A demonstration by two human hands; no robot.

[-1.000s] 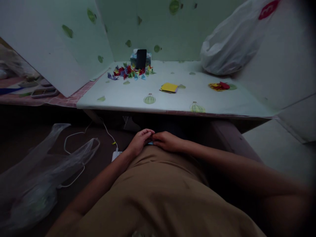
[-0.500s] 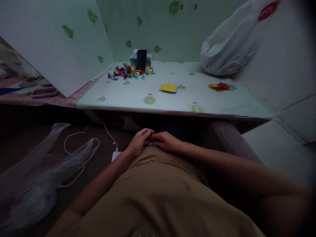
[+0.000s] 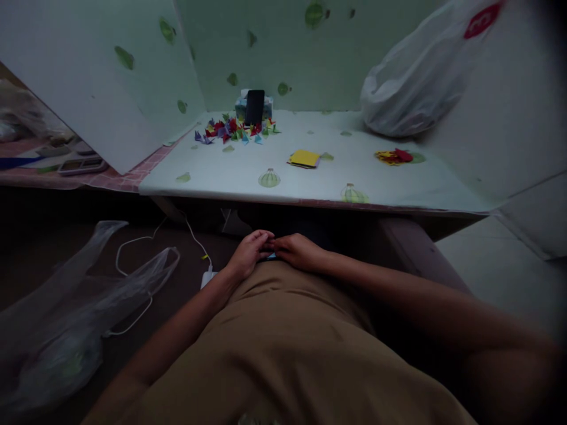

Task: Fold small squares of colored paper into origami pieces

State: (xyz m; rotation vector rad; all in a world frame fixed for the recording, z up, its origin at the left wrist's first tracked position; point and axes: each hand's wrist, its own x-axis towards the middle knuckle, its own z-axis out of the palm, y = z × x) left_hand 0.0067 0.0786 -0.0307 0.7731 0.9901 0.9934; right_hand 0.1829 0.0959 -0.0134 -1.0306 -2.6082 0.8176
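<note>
My left hand and my right hand meet in my lap, below the table's front edge, fingertips touching. Between them they pinch a small blue piece of paper, mostly hidden by the fingers. On the table lie a yellow paper stack, a pile of small folded coloured paper pieces at the back, and red and yellow paper bits on the right.
A dark phone stands propped against a box behind the folded pieces. A large white plastic bag sits at the back right. On the floor to my left lie clear plastic bags and a white cable with charger.
Both hands have stayed together in my lap with only slight finger movement. The view has shifted a little.
</note>
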